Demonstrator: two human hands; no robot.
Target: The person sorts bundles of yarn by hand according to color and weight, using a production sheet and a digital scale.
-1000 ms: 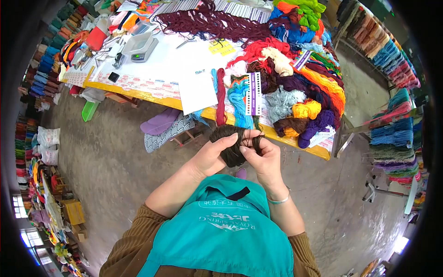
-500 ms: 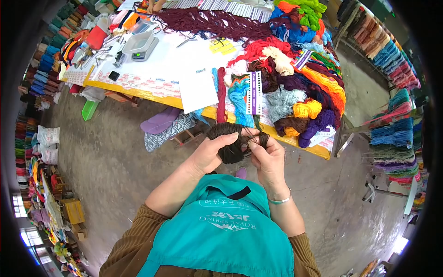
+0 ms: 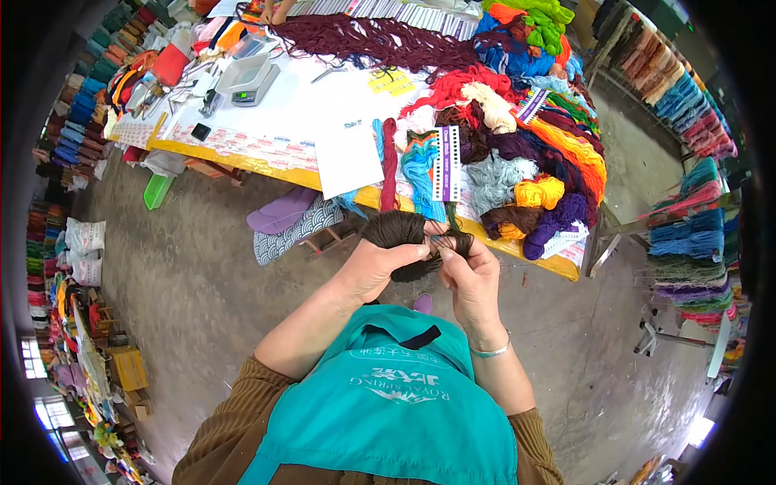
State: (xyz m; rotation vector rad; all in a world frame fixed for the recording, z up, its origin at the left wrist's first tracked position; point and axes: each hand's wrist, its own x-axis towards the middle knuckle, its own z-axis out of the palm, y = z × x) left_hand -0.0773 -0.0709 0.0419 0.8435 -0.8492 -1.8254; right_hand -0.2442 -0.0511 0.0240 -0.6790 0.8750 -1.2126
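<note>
Where gripped, dark brown skein [image 3: 398,230] bunched.

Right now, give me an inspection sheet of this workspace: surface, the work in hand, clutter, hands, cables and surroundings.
Surface: table with a yellow edge and white top, mostly covered.
Work in hand: dark brown yarn skein, held in front of the table edge.
Clutter: piled skeins of many colours, among them yellow yarn; a digital scale; a paper sheet; a purple colour card.
Hands: left hand wraps the skein; right hand pinches its end.
Cables: nothing seen.
Surroundings: concrete floor, yarn racks at the right, stacked yarn at the left, a green tray on the floor.
</note>
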